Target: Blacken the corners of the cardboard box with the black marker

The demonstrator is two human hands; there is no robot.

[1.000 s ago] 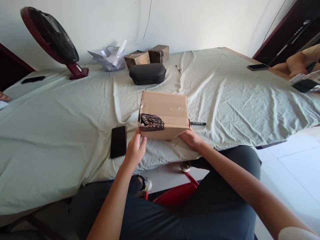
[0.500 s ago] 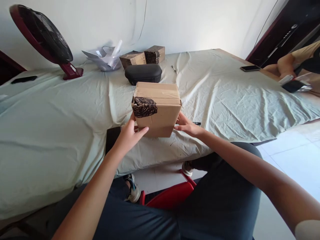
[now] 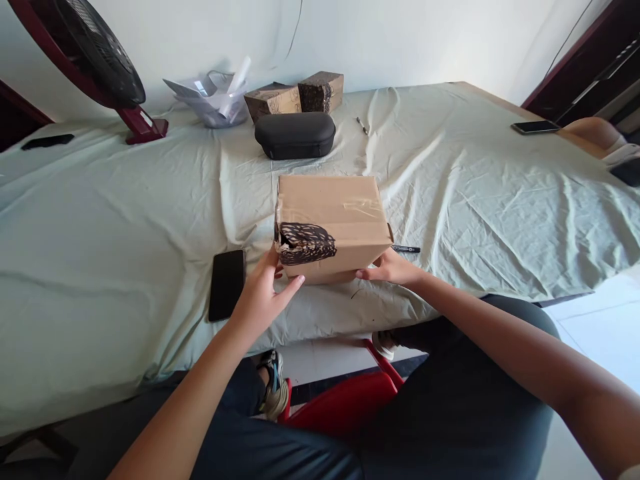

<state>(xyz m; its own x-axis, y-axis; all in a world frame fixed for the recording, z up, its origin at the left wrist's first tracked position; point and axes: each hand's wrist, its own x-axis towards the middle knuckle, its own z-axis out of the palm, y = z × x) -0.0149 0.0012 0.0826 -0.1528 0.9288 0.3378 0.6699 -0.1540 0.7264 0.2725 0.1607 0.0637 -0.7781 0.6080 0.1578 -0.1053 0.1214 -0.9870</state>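
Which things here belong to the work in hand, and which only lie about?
In hand: cardboard box, held between left hand and right hand.
Lying about: black phone, pen, black case, fan.

The person wears dark slate-grey trousers (image 3: 450, 400) of smooth cloth, loose over both thighs. Both forearms are bare from the left hand (image 3: 260, 297) and the right hand (image 3: 393, 269) upward. A grey-and-white sports shoe with dark laces (image 3: 274, 393) shows below. A second pale shoe (image 3: 384, 343) is mostly hidden.
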